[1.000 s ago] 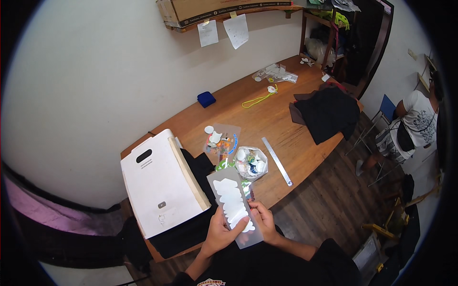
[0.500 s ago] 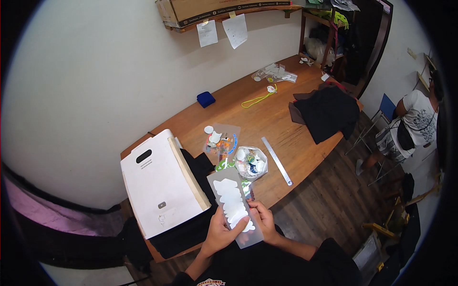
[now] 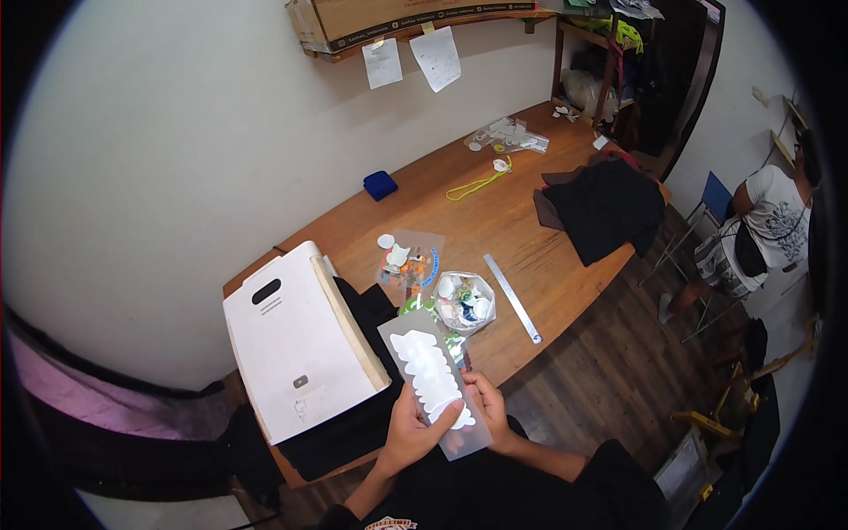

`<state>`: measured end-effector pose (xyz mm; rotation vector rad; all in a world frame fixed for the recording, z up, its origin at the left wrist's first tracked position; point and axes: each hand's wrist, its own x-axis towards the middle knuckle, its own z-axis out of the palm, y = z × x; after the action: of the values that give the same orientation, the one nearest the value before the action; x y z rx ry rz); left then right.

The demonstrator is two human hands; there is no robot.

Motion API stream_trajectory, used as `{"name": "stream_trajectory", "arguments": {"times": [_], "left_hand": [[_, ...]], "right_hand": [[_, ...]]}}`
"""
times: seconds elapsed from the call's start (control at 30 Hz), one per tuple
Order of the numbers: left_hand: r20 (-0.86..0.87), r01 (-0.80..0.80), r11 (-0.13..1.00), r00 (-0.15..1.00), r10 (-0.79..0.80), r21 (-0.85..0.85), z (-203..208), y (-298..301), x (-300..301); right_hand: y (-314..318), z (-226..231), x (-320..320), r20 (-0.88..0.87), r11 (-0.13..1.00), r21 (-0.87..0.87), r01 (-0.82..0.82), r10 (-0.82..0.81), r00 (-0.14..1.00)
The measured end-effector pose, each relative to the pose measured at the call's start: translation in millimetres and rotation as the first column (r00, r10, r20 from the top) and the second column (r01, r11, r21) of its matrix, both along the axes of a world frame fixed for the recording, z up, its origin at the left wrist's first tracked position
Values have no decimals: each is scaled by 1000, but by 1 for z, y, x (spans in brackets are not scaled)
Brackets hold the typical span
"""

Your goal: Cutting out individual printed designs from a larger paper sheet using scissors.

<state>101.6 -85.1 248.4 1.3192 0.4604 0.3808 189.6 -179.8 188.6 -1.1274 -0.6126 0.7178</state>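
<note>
Between my two hands is a narrow, translucent transfer film sheet point(image 3: 431, 375) with a white, wavy-edged shape along its middle. My left hand point(image 3: 415, 433) grips its lower left side, the thumb lying on top over the white shape. On the opposite edge my right hand point(image 3: 488, 411) is closed with bent fingers, some of them behind the sheet. Just beyond the sheet's far end sits a plastic bag point(image 3: 465, 300) of white and coloured scraps. A clear printed film point(image 3: 415, 252) with white cut pieces on it lies farther back, partly beside the bag.
A white heat press point(image 3: 305, 340) stands at the left on black cloth. The wooden table point(image 3: 495, 230) also carries a metal ruler point(image 3: 512, 299), a blue box point(image 3: 380, 185), a yellow-green lanyard point(image 3: 473, 188) and dark folded fabric point(image 3: 609, 208). Another person point(image 3: 764, 221) is at far right.
The film sheet has tilted slightly, its far end shifting a little left. Both hands keep their grip and have barely moved.
</note>
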Motion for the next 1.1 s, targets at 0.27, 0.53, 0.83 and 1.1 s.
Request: {"name": "stream_trajectory", "arguments": {"times": [0.27, 0.53, 0.83, 1.1], "left_hand": [[39, -31, 997, 999, 34, -75, -2, 1, 1], [2, -85, 967, 996, 87, 242, -21, 12, -5], [-47, -300, 874, 938, 342, 383, -14, 20, 1], [-26, -297, 819, 934, 355, 491, -22, 17, -7]], "right_hand": [[-3, -5, 9, -86, 998, 56, -16, 21, 996], [-5, -3, 22, -201, 987, 49, -152, 159, 967], [-3, 4, 17, -85, 981, -28, -192, 189, 978], [-9, 1, 19, 141, 988, -109, -107, 122, 982]]}}
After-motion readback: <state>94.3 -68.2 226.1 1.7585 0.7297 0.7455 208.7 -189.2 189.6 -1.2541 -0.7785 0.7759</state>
